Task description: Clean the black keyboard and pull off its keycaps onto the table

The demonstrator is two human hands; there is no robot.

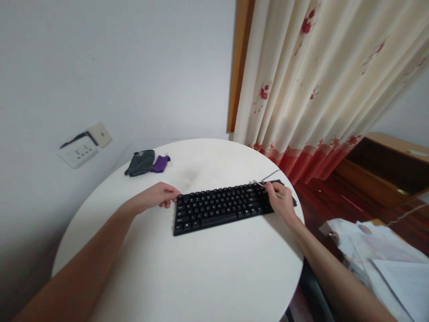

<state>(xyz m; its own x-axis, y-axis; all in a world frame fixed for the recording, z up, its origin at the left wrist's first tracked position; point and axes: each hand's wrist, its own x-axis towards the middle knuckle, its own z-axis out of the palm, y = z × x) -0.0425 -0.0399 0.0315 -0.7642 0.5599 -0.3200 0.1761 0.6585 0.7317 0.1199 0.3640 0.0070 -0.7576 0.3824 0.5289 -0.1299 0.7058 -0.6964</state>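
Observation:
A black keyboard [214, 209] lies slightly slanted on the round white table [201, 273]. My left hand [162, 195] is at its upper left corner, with thumb and fingers closed on the edge. My right hand [280, 201] is closed round a slim, pale-handled brush [260, 184] over the right end of the keyboard. The brush's tip points left, at the top row of keys; whether it touches them I cannot tell. My right hand covers part of the keys at that end. A thin cable [271, 174] runs from the keyboard's back edge.
A dark grey cloth [140, 163] and a purple cloth [160, 164] lie near the table's far left edge. Behind stands a white wall with a socket [77, 152]. A flowered curtain [301, 89] hangs at the right. Bags and papers [378, 250] are at the lower right.

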